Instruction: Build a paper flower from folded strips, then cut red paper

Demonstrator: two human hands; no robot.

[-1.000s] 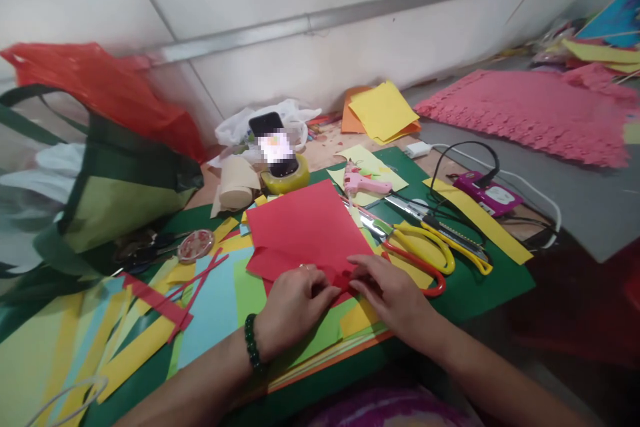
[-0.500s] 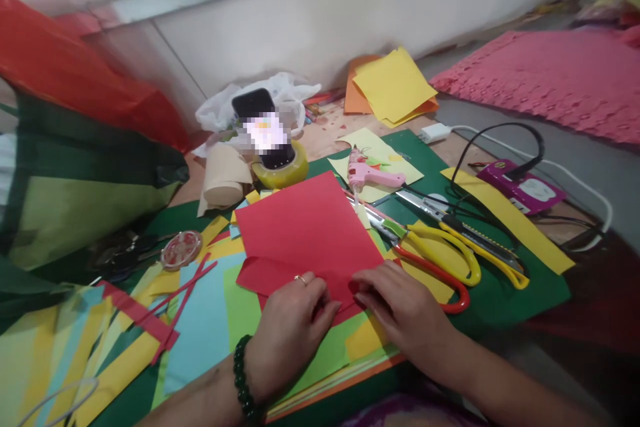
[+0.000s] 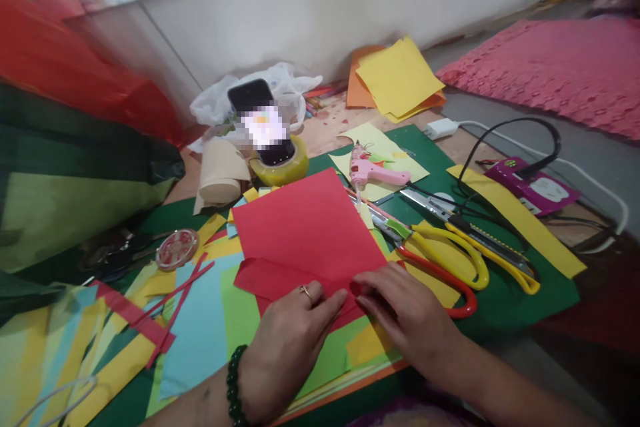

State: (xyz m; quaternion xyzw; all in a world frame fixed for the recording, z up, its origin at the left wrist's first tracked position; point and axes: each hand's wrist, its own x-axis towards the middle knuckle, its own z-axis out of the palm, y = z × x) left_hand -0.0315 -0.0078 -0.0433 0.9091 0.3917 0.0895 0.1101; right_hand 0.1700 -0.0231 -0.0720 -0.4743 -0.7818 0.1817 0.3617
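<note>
A red paper sheet lies on a stack of coloured papers in the middle, its near edge folded or rolled up. My left hand, with a ring and a dark green bead bracelet, presses on that near part with its fingers closed together. My right hand pinches the rolled right end of the red paper between thumb and fingers. Under the red sheet, green paper and light blue paper show. Scissors with yellow and red handles lie to the right of my right hand.
Behind the red sheet are a phone against a tape roll, and a pink glue gun. A cutter and purple socket box lie right. Paper strips and a round red-and-clear disc lie left.
My left thumb has moved right along the red paper, closer to my right hand. My right hand still pinches the end. The view has shifted slightly.
</note>
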